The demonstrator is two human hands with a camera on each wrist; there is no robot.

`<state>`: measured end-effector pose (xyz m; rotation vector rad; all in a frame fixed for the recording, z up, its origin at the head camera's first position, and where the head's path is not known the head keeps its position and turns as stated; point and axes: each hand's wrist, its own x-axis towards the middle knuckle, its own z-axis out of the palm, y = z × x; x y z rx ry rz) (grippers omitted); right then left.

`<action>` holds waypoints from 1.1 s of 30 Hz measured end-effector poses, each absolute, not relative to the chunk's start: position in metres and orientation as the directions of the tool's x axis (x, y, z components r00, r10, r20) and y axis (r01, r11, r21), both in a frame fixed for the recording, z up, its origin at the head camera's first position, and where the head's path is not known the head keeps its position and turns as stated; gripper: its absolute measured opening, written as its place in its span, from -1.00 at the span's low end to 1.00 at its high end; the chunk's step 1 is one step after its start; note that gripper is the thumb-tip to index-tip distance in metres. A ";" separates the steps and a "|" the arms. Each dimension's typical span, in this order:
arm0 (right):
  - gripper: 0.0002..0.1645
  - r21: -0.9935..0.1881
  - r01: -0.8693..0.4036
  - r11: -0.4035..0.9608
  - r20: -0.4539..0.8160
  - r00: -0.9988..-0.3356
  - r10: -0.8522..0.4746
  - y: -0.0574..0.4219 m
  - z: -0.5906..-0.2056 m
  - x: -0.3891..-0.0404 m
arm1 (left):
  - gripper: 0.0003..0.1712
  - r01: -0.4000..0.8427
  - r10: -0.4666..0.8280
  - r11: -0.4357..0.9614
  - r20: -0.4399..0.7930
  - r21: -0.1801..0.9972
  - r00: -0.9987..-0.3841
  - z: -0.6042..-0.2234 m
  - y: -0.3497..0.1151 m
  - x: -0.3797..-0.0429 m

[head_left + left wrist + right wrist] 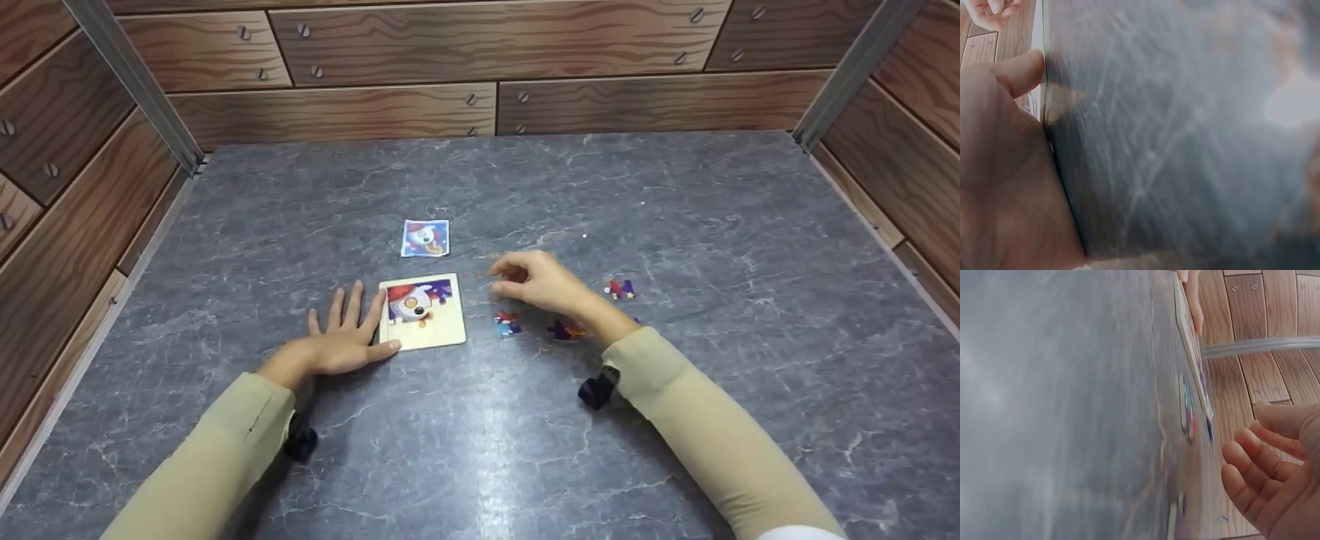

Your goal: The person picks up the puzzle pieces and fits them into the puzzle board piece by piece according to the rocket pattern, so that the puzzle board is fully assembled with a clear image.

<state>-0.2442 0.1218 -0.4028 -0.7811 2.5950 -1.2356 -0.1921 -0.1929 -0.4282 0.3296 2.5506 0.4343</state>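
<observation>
Across the middle and bottom of the head view spreads a grey marbled tabletop with white veining [720, 225]. Brown wood-print plank panels [480, 45] wall the back and both sides; grey metal-look corner posts [127, 71] where they meet. Person's arms come in from the bottom edge in long beige fabric sleeves [705, 427].

Left hand [337, 349]: open, fingers spread, low at the tabletop, index finger and thumb touching the board's left side. Right hand [544, 285]: raised over the table right of the board, fingers loosely curved, gap between thumb and forefinger, grip relaxed.

Square cream puzzle board [442, 330] lies flat between the hands, nearer the left; upper part filled with a red-capped white character on purple, lower part bare cream. Small blue picture card with white border [425, 238] lies just behind it. Black wrist cameras [598, 390] at both cuffs.

Loose jigsaw pieces, flat, right of the board: dark purple-and-orange [566, 330] near the right wrist, red-and-purple [620, 289] farther right, red-white-blue [508, 323] nearest the board. Tiny white specks [584, 236] beyond the right hand.
</observation>
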 end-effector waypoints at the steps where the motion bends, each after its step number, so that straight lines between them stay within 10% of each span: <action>1: -0.69 -0.760 -0.384 0.524 0.074 -0.853 -0.517 0.125 -0.403 -0.245 | 0.13 0.146 0.315 0.919 -0.458 0.366 -0.832 -0.429 -0.193 -0.192; 33: -0.66 -0.748 -0.287 0.599 0.070 -0.931 -0.359 0.223 -0.404 -0.254 | 0.12 0.141 0.312 0.921 -0.475 0.362 -0.823 -0.431 -0.194 -0.195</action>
